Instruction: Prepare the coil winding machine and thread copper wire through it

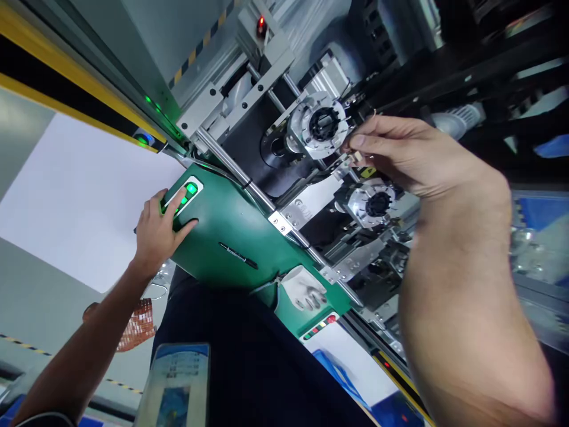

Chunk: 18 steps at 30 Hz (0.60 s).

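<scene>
My left hand (157, 228) rests on a button panel (198, 181) with green-lit buttons. Its index finger lies against the buttons and the thumb is spread away; it holds nothing. My right hand (395, 148) reaches into the machine, thumb and fingers pinched beside a round silver chuck (306, 121) with a black toothed centre. What the pinch holds is hidden behind the fingers. A small beige piece (357, 156) shows just below the thumb. A second round chuck (360, 207) sits lower on the machine, under my right wrist.
On the green mat (240, 219) lie a black pen (237, 255) and a white glove (302, 287). A second button panel (320, 327) with a red button is at the mat's lower end. Metal rails (231, 166) run along the machine front. A yellow-black post (80, 77) stands upper left.
</scene>
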Tool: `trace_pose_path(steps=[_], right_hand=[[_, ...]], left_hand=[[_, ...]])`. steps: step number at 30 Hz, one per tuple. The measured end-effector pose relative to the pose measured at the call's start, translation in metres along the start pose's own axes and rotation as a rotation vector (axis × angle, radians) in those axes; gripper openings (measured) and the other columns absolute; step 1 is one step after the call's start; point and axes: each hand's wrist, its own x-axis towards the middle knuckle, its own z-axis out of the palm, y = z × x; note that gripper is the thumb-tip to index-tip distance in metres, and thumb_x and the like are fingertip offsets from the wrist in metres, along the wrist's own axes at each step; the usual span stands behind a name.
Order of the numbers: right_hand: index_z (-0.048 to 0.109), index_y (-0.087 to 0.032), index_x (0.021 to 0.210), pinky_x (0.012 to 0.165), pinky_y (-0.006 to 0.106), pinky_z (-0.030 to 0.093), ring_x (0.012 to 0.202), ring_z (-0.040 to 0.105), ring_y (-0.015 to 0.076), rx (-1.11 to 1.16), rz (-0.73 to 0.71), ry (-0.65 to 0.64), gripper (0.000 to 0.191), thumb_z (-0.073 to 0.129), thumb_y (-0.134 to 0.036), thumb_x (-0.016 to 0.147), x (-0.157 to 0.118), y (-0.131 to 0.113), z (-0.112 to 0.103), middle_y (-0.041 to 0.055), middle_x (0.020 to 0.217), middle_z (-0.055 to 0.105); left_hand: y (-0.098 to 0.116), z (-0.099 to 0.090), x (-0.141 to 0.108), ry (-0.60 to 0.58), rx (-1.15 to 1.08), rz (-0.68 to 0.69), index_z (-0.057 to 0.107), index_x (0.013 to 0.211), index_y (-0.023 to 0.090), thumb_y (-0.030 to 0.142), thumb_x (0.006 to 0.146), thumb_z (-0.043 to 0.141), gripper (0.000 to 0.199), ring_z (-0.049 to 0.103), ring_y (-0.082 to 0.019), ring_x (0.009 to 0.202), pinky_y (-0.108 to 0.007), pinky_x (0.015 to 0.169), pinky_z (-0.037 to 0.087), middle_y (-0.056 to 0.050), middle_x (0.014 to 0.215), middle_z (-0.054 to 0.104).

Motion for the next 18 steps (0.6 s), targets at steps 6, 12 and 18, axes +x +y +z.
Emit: trace_pose_path(steps=[6, 12, 18], right_hand=[[0.080, -0.018, 0.084, 0.062, 0.011, 0.057, 0.067, 0.069, 0.0015, 0.001, -0.079, -0.084, 0.028, 0.098, -0.038, 0.076, 0.012, 0.016, -0.017, -0.0045, 0.080, 0.077], [0.082, -0.016, 0.088, 0.066, 0.013, 0.055, 0.071, 0.069, 0.0008, -0.041, -0.128, -0.110, 0.025, 0.095, -0.036, 0.079, 0.011, 0.014, -0.017, -0.0046, 0.081, 0.077], [0.078, -0.014, 0.087, 0.061, 0.016, 0.043, 0.065, 0.061, -0.0027, -0.109, -0.073, -0.044, 0.005, 0.080, -0.014, 0.092, 0.007, 0.003, -0.008, -0.0071, 0.073, 0.072]], left_hand=[[0.003, 0.002, 0.004, 0.010, 0.044, 0.011, 0.047, 0.171, 0.030, 0.070, 0.098, 0.064, 0.085, 0.052, -0.045, 0.147, -0.061, 0.117, 0.052, -0.019, 0.165, 0.051], [-0.041, 0.019, -0.061, 0.224, -0.042, -0.110, 0.046, 0.170, 0.020, 0.060, 0.094, 0.076, 0.091, 0.055, -0.041, 0.148, -0.057, 0.124, 0.050, -0.021, 0.161, 0.057], [-0.055, 0.031, -0.084, 0.173, 0.025, -0.158, 0.072, 0.149, 0.026, 0.053, 0.101, 0.069, 0.056, 0.052, -0.043, 0.149, -0.061, 0.119, 0.053, -0.018, 0.169, 0.049]])
